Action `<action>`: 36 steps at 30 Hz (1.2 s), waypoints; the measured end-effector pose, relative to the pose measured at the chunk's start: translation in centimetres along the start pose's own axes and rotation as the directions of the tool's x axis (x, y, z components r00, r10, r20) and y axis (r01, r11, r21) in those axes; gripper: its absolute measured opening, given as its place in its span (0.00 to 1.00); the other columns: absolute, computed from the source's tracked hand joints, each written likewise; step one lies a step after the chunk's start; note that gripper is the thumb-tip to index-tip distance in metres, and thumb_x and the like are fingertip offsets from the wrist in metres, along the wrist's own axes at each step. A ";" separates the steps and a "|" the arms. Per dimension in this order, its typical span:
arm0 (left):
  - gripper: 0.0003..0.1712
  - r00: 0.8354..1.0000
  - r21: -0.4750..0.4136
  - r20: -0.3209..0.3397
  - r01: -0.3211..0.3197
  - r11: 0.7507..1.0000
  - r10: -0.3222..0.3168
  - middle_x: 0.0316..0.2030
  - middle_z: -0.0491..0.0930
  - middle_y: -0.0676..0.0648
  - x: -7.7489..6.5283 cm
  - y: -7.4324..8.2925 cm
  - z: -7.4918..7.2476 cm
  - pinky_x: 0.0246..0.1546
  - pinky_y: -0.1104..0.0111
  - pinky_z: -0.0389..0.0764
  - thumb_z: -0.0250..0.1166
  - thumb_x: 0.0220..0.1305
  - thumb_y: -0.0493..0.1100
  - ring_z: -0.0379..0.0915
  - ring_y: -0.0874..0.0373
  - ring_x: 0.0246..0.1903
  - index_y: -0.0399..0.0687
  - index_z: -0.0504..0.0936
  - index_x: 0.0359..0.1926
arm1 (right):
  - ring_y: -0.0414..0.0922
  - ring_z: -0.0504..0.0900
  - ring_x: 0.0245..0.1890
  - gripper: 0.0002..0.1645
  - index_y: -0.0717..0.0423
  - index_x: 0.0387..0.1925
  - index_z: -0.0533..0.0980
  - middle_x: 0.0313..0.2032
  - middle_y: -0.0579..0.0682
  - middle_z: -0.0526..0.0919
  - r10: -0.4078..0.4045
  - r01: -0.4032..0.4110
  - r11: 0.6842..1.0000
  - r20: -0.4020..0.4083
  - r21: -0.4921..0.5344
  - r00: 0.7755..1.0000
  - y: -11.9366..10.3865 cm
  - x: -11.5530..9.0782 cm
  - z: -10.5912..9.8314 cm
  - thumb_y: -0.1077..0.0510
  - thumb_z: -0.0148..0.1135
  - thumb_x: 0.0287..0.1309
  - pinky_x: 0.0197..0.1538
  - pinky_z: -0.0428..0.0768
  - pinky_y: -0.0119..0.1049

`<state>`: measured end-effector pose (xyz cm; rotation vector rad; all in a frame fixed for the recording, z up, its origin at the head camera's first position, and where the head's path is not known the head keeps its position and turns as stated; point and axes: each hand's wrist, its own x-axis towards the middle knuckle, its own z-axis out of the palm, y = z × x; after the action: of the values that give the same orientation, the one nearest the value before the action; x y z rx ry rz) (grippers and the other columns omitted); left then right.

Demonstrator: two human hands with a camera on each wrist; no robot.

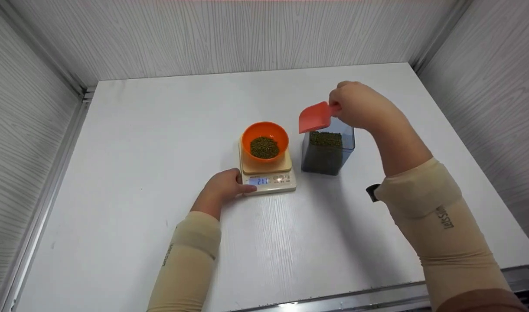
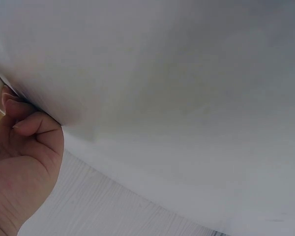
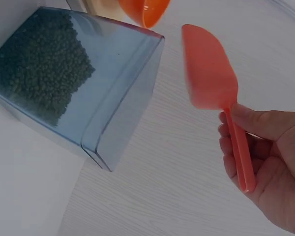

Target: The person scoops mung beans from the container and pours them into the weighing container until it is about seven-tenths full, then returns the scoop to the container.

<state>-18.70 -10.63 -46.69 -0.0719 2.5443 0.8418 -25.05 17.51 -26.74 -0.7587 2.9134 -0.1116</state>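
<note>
My right hand (image 1: 360, 104) holds a red plastic scoop (image 3: 211, 69) by its handle, above a clear bluish square container (image 1: 347, 141). In the right wrist view my fingers wrap the handle and the thumb lies along it near the blade. Small dark green beans (image 3: 42, 64) partly fill the container. To its left stands a kitchen scale (image 1: 271, 184) with a lit display, and an orange bowl (image 1: 266, 125) on it with a small heap of green beans (image 1: 264, 147). My left hand (image 1: 224, 186) grips the scale's front left corner, thumb near the display, fingers curled at the side.
A white table (image 1: 138, 173) lies under everything. Light grey wood-grained panels (image 1: 247, 37) rise at its back and both sides, and a metal rail (image 1: 329, 302) runs along the front edge.
</note>
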 end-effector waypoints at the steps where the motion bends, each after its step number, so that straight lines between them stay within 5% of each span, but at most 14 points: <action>1: 0.26 1.000 -0.003 0.000 -0.001 1.000 0.001 0.28 0.70 0.48 0.0 0.0 0.0 0.34 0.64 0.65 0.66 0.48 0.63 0.66 0.53 0.33 0.48 0.70 0.33 | 0.52 0.70 0.34 0.09 0.66 0.37 0.77 0.35 0.59 0.73 0.022 -0.022 1.000 0.015 -0.011 1.000 0.2 -0.3 -0.4 0.69 0.54 0.54 0.38 0.73 0.44; 7: 0.26 1.000 -0.014 0.005 0.003 1.000 -0.003 0.29 0.70 0.49 -0.1 0.0 -0.1 0.35 0.64 0.65 0.66 0.48 0.63 0.66 0.53 0.34 0.48 0.70 0.34 | 0.54 0.71 0.31 0.11 0.69 0.34 0.76 0.31 0.61 0.75 0.115 -0.095 0.978 0.103 -0.186 0.988 0.8 -0.8 -1.5 0.71 0.50 0.49 0.35 0.72 0.46; 13: 0.26 1.000 -0.020 0.001 0.008 1.000 -0.008 0.28 0.70 0.49 -0.1 -0.1 -0.3 0.35 0.64 0.64 0.67 0.48 0.62 0.66 0.54 0.34 0.48 0.70 0.34 | 0.55 0.73 0.33 0.10 0.66 0.33 0.77 0.33 0.61 0.76 0.164 -0.096 0.935 0.176 -0.343 0.971 -1.1 -0.2 0.9 0.65 0.59 0.46 0.37 0.74 0.47; 19: 0.26 1.000 -0.029 0.011 0.017 0.999 -0.016 0.28 0.70 0.49 -0.1 -0.1 -0.1 0.34 0.64 0.64 0.67 0.48 0.63 0.66 0.54 0.34 0.49 0.70 0.34 | 0.55 0.74 0.38 0.32 0.64 0.41 0.78 0.39 0.59 0.79 0.193 -0.081 0.864 0.178 -0.497 0.965 -3.5 0.5 3.2 0.48 0.75 0.35 0.46 0.73 0.47; 24: 0.26 1.000 -0.024 0.005 0.017 1.000 -0.016 0.28 0.70 0.49 -0.1 0.0 -0.1 0.33 0.64 0.65 0.66 0.48 0.63 0.66 0.54 0.33 0.48 0.70 0.34 | 0.52 0.75 0.37 0.21 0.62 0.42 0.79 0.37 0.58 0.80 0.227 -0.099 0.813 0.156 -0.574 0.961 -4.3 1.6 4.4 0.57 0.69 0.43 0.48 0.73 0.45; 31: 0.27 1.000 -0.015 0.007 0.016 1.000 -0.016 0.29 0.70 0.48 -0.1 0.2 0.0 0.34 0.64 0.65 0.66 0.48 0.64 0.66 0.53 0.34 0.49 0.70 0.34 | 0.50 0.75 0.35 0.18 0.62 0.41 0.79 0.35 0.57 0.81 0.295 -0.146 0.801 0.169 -0.581 0.940 -3.7 2.3 6.2 0.60 0.65 0.46 0.45 0.75 0.43; 36: 0.26 1.000 -0.022 0.004 0.019 1.000 -0.019 0.29 0.70 0.48 -0.2 0.2 0.1 0.34 0.64 0.64 0.67 0.47 0.63 0.66 0.53 0.34 0.49 0.70 0.34 | 0.53 0.75 0.40 0.17 0.64 0.43 0.78 0.40 0.59 0.80 0.284 -0.134 0.832 0.206 -0.539 0.936 -2.5 2.6 6.6 0.61 0.64 0.49 0.48 0.73 0.45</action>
<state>-18.56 -10.43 -46.52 -0.1012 2.5273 0.8613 -25.20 13.82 -33.28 -0.4461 2.7333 0.7727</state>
